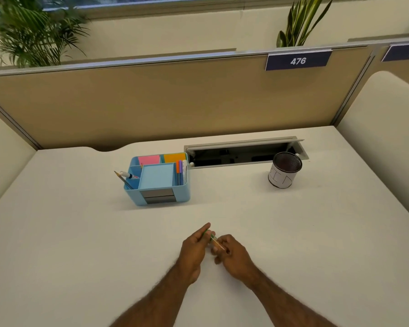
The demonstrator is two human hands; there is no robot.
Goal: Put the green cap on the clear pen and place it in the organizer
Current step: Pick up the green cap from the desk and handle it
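**Cap going on, organizer waits**

Blue organizer sits toward the tabletop's far edge. Near the front edge, left hand pinches the green cap, right hand grips the clear pen. They look mid-joining; next, press home, then carry it over.

Soft, even daylight — blurred, wide-angle-bent edges.

White desk backed by a tan partition; plants and a window sit behind that partition.
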